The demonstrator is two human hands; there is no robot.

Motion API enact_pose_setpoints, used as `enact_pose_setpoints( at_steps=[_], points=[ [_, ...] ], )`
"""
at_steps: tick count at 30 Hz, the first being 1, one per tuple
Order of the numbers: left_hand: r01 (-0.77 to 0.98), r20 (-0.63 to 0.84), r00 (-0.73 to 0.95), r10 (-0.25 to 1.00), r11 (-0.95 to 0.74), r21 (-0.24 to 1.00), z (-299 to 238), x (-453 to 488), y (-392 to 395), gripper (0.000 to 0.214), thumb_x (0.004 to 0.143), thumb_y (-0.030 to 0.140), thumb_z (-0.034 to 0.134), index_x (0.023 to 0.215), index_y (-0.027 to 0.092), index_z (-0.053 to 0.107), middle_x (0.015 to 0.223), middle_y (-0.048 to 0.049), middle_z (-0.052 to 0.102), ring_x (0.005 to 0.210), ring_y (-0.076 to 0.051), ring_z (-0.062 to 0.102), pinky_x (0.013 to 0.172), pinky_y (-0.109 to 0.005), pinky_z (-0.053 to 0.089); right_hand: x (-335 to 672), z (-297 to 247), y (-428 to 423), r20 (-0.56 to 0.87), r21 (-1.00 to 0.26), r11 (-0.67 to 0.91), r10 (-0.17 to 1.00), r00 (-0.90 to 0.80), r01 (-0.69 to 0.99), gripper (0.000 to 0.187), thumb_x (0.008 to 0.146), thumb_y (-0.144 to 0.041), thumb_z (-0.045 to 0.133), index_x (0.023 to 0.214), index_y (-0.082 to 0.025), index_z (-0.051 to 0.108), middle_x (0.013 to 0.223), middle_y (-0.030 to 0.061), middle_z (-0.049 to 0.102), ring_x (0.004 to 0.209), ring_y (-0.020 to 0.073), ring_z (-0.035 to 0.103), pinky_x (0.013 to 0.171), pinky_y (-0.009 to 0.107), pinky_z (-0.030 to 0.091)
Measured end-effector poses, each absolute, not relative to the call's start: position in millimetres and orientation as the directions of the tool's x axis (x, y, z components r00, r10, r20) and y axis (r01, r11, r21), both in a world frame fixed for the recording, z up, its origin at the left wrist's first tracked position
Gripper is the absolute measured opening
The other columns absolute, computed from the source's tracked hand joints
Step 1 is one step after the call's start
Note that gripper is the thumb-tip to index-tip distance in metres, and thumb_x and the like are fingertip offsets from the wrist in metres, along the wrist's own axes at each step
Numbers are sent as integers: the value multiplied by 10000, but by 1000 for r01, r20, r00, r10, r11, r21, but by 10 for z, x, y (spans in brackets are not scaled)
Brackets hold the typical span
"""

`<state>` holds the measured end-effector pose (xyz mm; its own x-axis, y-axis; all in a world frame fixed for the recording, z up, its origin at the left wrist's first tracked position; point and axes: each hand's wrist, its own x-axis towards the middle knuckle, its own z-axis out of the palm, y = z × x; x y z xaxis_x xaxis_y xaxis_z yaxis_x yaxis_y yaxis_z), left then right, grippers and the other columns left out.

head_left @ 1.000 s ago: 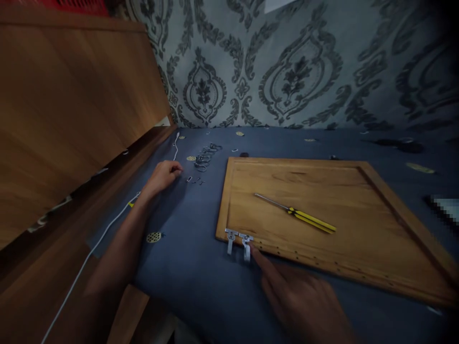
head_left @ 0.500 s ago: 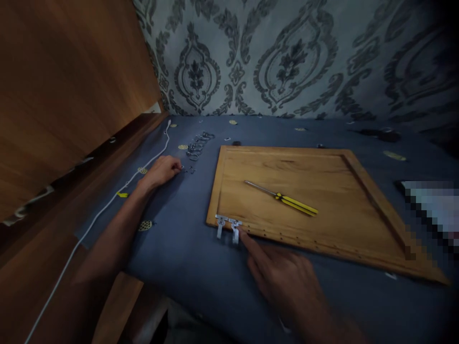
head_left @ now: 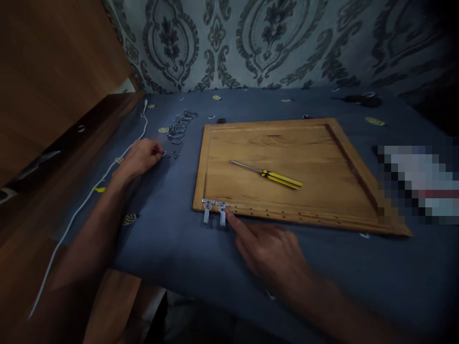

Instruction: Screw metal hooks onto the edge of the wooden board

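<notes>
My left hand (head_left: 141, 155) is over the blue cloth at the left, thumb and fingers pinched together beside several small screws (head_left: 175, 154). Whatever is in the pinch is too small to make out. My right hand (head_left: 270, 246) has its index finger stretched out, the tip touching a silver metal bracket (head_left: 223, 215) on the near edge of a framed wooden panel (head_left: 279, 143). The other fingers are curled, and the thumb is hidden. A second, similar bracket (head_left: 207, 212) sits just to the left, at the panel's near corner. A yellow-and-black screwdriver (head_left: 281, 178) lies on the panel.
Several curved metal pieces (head_left: 176, 129) lie beyond my left hand. A white cable (head_left: 71, 229) runs along the left side by a wooden cabinet (head_left: 57, 57). A dark object (head_left: 366, 99) lies at the far right, and a blurred-out item (head_left: 423, 184) sits right of the panel.
The view has shifted, so everything sits higher and further left in the picture. Both hands keep nearly the same places: the left by the screws, the right index finger on the bracket.
</notes>
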<state>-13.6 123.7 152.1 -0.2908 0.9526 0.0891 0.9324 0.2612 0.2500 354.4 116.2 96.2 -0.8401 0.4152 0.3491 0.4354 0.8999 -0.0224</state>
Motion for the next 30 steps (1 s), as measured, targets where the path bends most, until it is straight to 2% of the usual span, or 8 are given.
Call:
enact_pose_setpoints(
  at_steps=[4, 7, 9, 12, 16, 20, 24, 30],
  points=[
    [784, 62, -90, 994, 33, 620, 1755, 328, 1184, 194, 793, 339, 662, 864, 165, 709, 773, -19, 690, 725, -152, 607, 679, -248, 463, 3533, 972, 1163, 461, 34, 921, 329, -824, 387, 465, 808, -3, 567, 1228, -109, 738, 584, -6, 686, 498, 133, 596, 495, 276, 341],
    [670, -65, 153, 986, -55, 740, 1911, 776, 1116, 179, 840, 324, 659, 889, 161, 714, 795, -14, 706, 736, -131, 632, 676, -217, 479, 3530, 975, 1168, 485, 20, 922, 329, -810, 386, 446, 806, 6, 566, 1203, -96, 744, 570, -10, 666, 489, 133, 581, 511, 285, 345],
    [647, -131, 285, 949, -90, 757, 1962, 1006, 1084, 138, 871, 276, 645, 904, 161, 714, 824, -16, 720, 754, -127, 646, 695, -213, 486, 3534, 966, 1171, 488, 13, 922, 332, -807, 387, 435, 821, 1, 563, 1205, -102, 741, 584, -3, 671, 493, 132, 581, 512, 288, 343],
    [676, -220, 362, 906, -93, 731, 1953, 1185, 1075, 99, 888, 201, 632, 917, 163, 718, 781, 2, 703, 696, -104, 611, 639, -197, 441, 3542, 940, 1169, 457, 8, 924, 336, -824, 382, 443, 867, -1, 521, 1251, -112, 713, 602, -3, 679, 492, 139, 580, 496, 300, 346],
    [699, -244, 384, 890, -108, 707, 1892, 1229, 1095, 67, 894, 153, 644, 896, 166, 709, 784, 14, 709, 677, -89, 603, 638, -188, 431, 3537, 924, 1157, 429, -12, 925, 348, -834, 380, 450, 892, -5, 502, 1280, -113, 702, 653, 2, 717, 515, 147, 623, 498, 313, 400],
    [731, -269, 373, 888, -103, 674, 1889, 1259, 1102, 65, 916, 182, 634, 894, 166, 693, 775, 20, 709, 670, -87, 610, 628, -182, 429, 3507, 955, 1155, 496, -22, 927, 335, -801, 374, 493, 796, 29, 511, 1226, -70, 732, 591, -5, 678, 460, 163, 617, 453, 321, 407],
    [763, -284, 354, 891, -99, 639, 1909, 1313, 1102, 85, 903, 124, 606, 869, 164, 673, 715, 52, 671, 617, -62, 562, 598, -159, 403, 3481, 1004, 1157, 553, -29, 920, 341, -760, 391, 505, 700, 40, 510, 1125, -51, 767, 524, -18, 619, 404, 180, 595, 408, 334, 394],
    [780, -291, 332, 897, -87, 620, 1883, 1349, 1095, 111, 891, 105, 623, 846, 174, 696, 635, 73, 624, 570, -55, 540, 570, -161, 380, 3483, 1032, 1128, 526, -35, 915, 358, -771, 401, 543, 678, 46, 533, 1160, -63, 757, 551, -18, 637, 430, 186, 618, 416, 333, 388]
  ],
)
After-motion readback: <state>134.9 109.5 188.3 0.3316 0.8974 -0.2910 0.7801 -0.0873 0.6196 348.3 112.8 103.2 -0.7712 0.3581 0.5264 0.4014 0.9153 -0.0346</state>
